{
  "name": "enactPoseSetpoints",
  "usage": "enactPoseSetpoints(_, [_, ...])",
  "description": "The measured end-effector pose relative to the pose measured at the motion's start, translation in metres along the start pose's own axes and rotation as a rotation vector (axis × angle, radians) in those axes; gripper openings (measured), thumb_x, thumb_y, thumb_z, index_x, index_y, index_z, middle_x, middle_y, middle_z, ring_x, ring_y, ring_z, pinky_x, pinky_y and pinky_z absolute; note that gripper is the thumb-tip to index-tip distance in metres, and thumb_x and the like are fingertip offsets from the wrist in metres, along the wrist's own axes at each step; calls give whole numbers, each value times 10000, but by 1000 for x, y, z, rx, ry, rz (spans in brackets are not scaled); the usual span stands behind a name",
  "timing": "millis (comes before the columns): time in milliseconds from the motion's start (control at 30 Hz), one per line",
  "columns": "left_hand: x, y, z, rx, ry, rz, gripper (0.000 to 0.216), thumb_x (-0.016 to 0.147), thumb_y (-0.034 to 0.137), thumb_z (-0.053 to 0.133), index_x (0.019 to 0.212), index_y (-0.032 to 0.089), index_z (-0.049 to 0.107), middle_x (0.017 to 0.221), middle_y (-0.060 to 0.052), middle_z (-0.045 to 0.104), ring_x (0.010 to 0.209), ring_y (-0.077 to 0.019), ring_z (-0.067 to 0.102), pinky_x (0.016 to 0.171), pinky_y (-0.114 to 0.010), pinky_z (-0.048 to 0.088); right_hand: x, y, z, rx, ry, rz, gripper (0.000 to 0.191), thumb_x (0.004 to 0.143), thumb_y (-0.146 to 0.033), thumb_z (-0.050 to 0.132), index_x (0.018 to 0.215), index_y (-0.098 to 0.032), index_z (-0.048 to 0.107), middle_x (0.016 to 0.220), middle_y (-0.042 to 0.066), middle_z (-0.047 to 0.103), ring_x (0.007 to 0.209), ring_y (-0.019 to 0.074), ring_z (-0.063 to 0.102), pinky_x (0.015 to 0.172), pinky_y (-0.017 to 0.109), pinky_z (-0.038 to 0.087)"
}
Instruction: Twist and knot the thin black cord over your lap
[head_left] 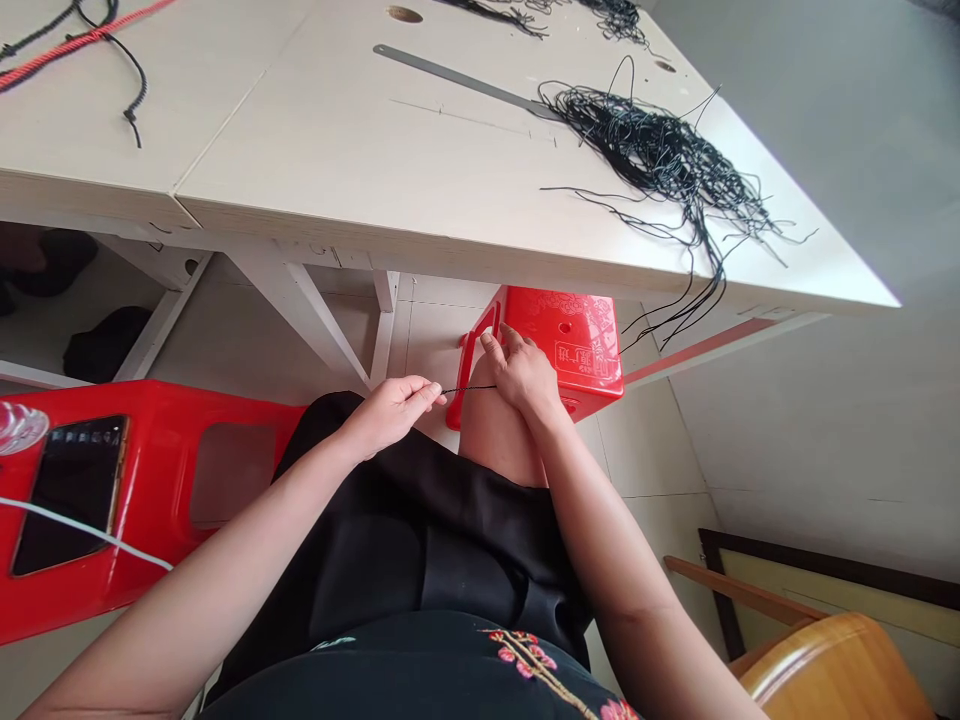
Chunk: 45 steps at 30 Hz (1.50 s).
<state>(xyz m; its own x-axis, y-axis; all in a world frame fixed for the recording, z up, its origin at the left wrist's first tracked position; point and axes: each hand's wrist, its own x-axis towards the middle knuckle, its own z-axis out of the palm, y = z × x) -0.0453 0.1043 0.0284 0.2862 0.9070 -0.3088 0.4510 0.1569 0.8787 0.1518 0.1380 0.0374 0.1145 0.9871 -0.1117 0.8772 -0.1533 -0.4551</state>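
My left hand (397, 412) is closed in a pinch on a thin black cord (469, 388), above my lap. The cord looks twisted and runs taut to the right, as far as the palm edge of my right hand (525, 372). That hand lies over my bare knee (491, 430), thumb and fingers stretched out and apart. Where the cord passes under the right palm, it is hidden. On the table above lies a loose tangle of thin black cords (660, 160), with several ends hanging over the front edge.
A grey metal ruler (457, 77) lies partly under the tangle on the pale table (322, 180). Red and black cords (82, 42) lie at the left. One red stool (562, 340) stands beyond my knee; another (161, 430) bears a phone (71, 490) and white cable.
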Motion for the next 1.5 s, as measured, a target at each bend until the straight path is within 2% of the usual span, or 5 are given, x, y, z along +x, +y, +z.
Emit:
enactPoseSetpoints(233, [-2,6,2,-105,7,31,282,714,435,612,857,191,614,768,-4,605,718,-142,537,682,-271,421,-1,-1,-1,-6,-10,2,668,866,-659,183,1327,-236,419,1211,125,565,1149,286,484,871,409,416])
enactPoseSetpoints(600, [2,4,5,-77,29,22,252,780,435,523,728,199,593,611,41,482,571,-106,412,564,-237,356,-1,0,-1,2,-10,5,662,867,-656,191,1326,-237,418,1207,125,561,1147,286,482,864,401,417])
enactPoseSetpoints(1000, [3,2,4,-82,47,-34,343,763,492,515,746,182,660,662,-10,581,612,-143,497,586,-263,388,-2,-3,-2,-15,-12,-11,634,875,-642,188,1306,-248,435,1164,115,586,1134,288,495,849,407,433])
enactPoseSetpoints(1167, [1,5,3,-94,28,29,279,754,444,562,810,185,650,736,-7,608,680,-140,517,652,-260,403,-2,-3,-2,-16,-21,5,642,875,-639,202,1333,-241,411,1220,120,558,1164,299,473,870,422,425])
enactPoseSetpoints(1500, [4,4,1,-74,49,49,202,750,396,561,730,198,595,670,25,549,608,-113,457,595,-239,366,-3,-6,-2,-9,-25,15,650,877,-634,208,1349,-228,394,1221,126,557,1154,286,484,870,402,422])
